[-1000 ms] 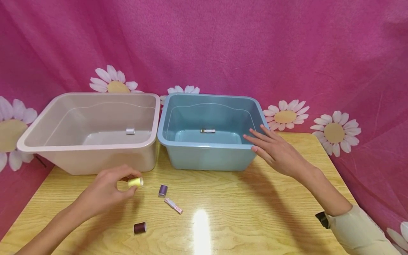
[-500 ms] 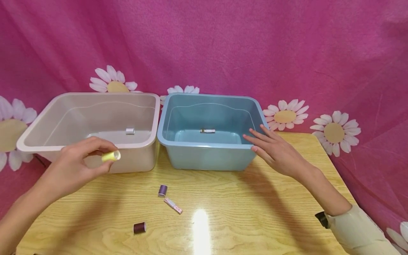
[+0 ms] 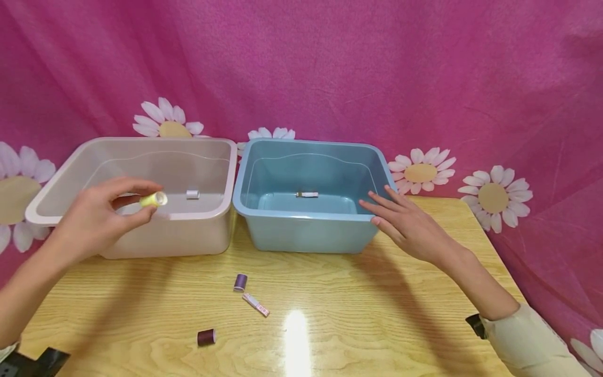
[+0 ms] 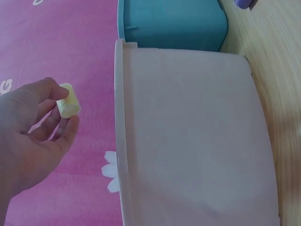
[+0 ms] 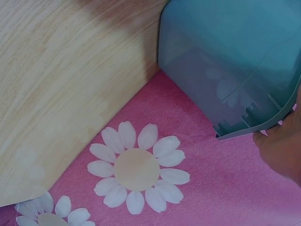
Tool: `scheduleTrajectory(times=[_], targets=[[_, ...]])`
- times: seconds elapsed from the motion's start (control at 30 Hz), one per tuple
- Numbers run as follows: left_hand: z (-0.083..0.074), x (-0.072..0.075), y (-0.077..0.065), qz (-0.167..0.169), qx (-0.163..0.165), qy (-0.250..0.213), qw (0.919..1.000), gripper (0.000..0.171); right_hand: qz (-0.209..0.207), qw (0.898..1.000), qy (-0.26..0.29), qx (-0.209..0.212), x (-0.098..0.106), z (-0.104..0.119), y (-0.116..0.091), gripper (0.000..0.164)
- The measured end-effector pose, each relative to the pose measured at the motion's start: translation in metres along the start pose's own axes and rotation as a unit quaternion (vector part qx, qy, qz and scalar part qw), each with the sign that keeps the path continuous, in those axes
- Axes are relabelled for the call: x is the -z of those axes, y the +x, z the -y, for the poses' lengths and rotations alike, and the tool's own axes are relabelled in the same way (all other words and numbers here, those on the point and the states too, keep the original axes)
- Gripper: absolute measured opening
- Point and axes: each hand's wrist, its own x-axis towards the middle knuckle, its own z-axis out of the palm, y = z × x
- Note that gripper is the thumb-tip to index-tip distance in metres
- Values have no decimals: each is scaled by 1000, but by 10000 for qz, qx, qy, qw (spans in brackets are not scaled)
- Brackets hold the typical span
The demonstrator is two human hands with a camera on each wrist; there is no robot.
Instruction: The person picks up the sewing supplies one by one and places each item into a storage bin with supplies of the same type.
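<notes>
Between thumb and fingertips, my left hand (image 3: 101, 212) pinches a yellow thread spool (image 3: 152, 200), raised over the front rim of the beige tub (image 3: 216, 212). The left wrist view shows the same yellow spool (image 4: 68, 101) in the fingers, above the tub's edge. Inside that tub lies a white spool (image 3: 192, 194). My right hand (image 3: 410, 225) rests with spread, straight fingers on the right rim of the blue tub (image 3: 306, 230). A small folded strip, brown and white (image 3: 307, 194), lies on the blue tub's floor.
On the wooden table (image 3: 348, 314), in front of the tubs, lie a purple spool (image 3: 241, 282), a folded pink-and-white strip (image 3: 256, 304) and a dark maroon spool (image 3: 206, 337). A pink flowered cloth (image 3: 311, 68) hangs behind the tubs.
My left hand has carried the yellow spool from above the table up and leftward to the beige tub's rim. The right hand stays at the blue tub.
</notes>
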Motion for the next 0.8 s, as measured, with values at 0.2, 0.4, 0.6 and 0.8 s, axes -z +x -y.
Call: scheduleTrajectory(times=[0.2, 0.4, 0.6, 0.8], targets=[[8, 4, 13, 36, 92, 63, 9999, 34, -48, 10000, 3, 49, -1, 0, -1, 51], [16, 4, 26, 20, 257, -3, 9997, 30, -62, 10000, -2, 30, -1, 1, -1, 50], [24, 2, 37, 174, 305, 132, 9993, 29, -101, 9999, -21, 55, -1, 1, -1, 50], [34, 0, 47, 405, 260, 141, 9987, 32, -104, 9999, -4, 20, -1, 0, -1, 50]])
